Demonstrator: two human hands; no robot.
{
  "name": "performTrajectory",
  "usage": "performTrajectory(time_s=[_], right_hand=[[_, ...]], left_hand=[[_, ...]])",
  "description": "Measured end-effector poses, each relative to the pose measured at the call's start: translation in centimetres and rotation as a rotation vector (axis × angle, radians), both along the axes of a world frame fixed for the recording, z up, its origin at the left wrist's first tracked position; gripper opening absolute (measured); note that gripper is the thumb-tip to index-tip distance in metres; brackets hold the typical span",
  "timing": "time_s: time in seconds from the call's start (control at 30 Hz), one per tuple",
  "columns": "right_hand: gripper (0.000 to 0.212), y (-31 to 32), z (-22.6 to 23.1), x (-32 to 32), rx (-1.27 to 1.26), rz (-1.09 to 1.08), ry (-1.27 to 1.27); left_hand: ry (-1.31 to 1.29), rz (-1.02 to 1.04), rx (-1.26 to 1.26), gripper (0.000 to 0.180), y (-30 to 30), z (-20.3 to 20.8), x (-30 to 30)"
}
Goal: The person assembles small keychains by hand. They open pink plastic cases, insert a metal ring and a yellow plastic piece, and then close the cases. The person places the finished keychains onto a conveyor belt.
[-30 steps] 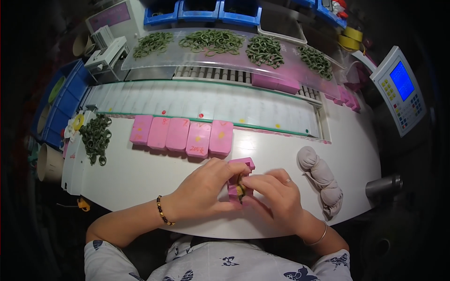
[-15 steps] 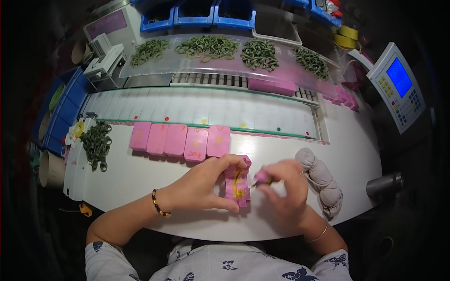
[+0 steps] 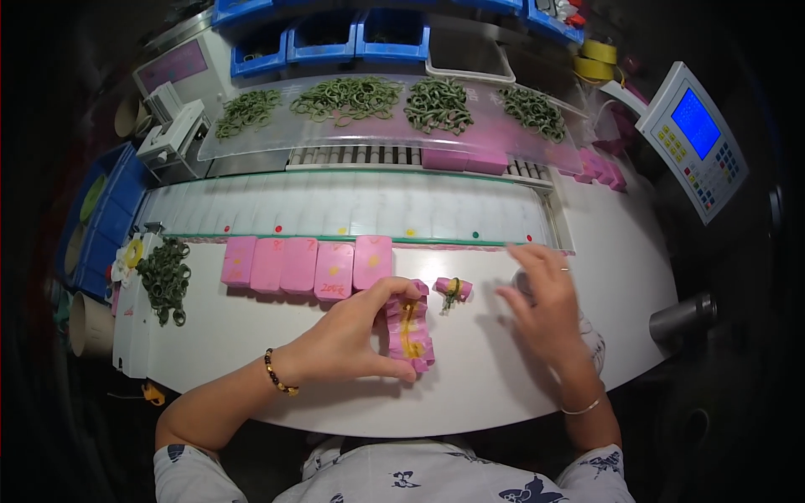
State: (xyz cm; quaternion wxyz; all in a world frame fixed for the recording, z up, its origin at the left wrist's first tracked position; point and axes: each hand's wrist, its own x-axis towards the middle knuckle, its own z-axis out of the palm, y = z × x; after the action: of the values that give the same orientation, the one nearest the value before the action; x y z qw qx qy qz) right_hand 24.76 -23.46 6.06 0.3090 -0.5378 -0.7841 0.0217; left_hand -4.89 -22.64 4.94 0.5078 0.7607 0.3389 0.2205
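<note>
My left hand [image 3: 342,337] grips the hollowed pink block [image 3: 408,331] end to end, its long axis running near to far. On the counter [image 3: 474,386], just right of its far end, lies the small pink piece [image 3: 455,289], nearer that hand than my empty, spread right hand [image 3: 547,303].

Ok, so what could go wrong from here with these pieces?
The small banded pink piece lies loose on the table between the left hand and the right hand, so either might knock it. The left hand, holding the yellow-streaked pink block, is close to the rightmost block of the pink row and could nudge it.
</note>
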Motion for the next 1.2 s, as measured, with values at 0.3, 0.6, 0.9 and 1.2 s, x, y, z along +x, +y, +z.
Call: performTrajectory(time_s=[0.3,0.6,0.9,1.2], right_hand=[[0.067,-3.2,0.9,6.0,-0.292,-0.036,-0.083],[0.040,-4.0,4.4,-4.3,0.496,0.138,-0.354],[0.042,-3.6,4.3,-6.1,0.376,0.329,-0.321],[0.042,-5.8,2.6,-3.5,0.086,0.346,-0.303]], left_hand=[[-0.012,-0.016,-0.064,0.093,0.5,0.2,0.1],[0.070,0.002,-0.139,0.094,0.3,0.8,-0.1],[-0.008,0.080,-0.079,0.084,-1.4,0.7,0.5],[0.035,0.096,0.263,0.064,-2.3,-0.9,0.6]])
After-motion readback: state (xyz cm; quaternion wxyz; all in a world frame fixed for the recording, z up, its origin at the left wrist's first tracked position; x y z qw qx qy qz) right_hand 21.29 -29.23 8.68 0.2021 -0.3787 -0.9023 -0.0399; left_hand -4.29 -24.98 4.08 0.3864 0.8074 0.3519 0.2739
